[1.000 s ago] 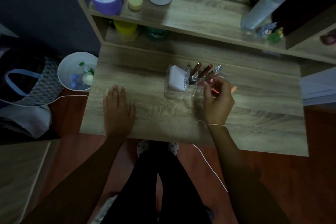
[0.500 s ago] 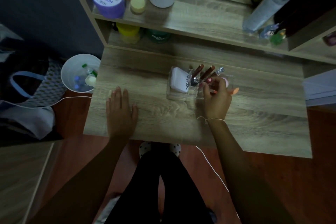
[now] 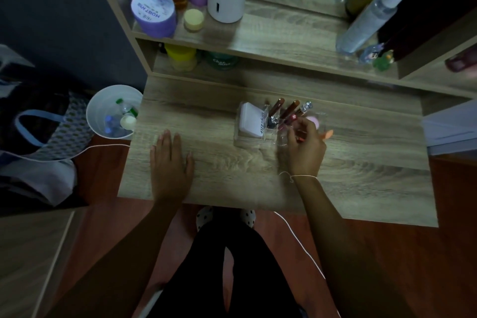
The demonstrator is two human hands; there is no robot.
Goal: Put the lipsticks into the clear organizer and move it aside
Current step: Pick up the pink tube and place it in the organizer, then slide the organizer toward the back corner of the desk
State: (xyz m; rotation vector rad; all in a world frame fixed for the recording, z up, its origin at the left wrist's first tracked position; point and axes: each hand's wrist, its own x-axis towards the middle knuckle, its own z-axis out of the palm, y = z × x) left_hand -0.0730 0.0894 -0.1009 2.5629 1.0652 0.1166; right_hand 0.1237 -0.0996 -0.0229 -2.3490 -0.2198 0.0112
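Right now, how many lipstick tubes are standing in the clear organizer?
3 visible in the clear organizer, leaning side by side: left tube, middle tube, right tube. The right hand may hide more.

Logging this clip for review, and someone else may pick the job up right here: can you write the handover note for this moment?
Left hand: flat on the wooden desk, palm down, empty.
Right hand: at the right end of the clear plastic organizer, fingers pinching a slim orange lipstick.
Organizer: mid-desk, holding a white 4U2skin box and several dark-capped lipstick tubes standing tilted.
Done: most lipsticks are in.
Left: seat the orange one, then move the organizer aside.
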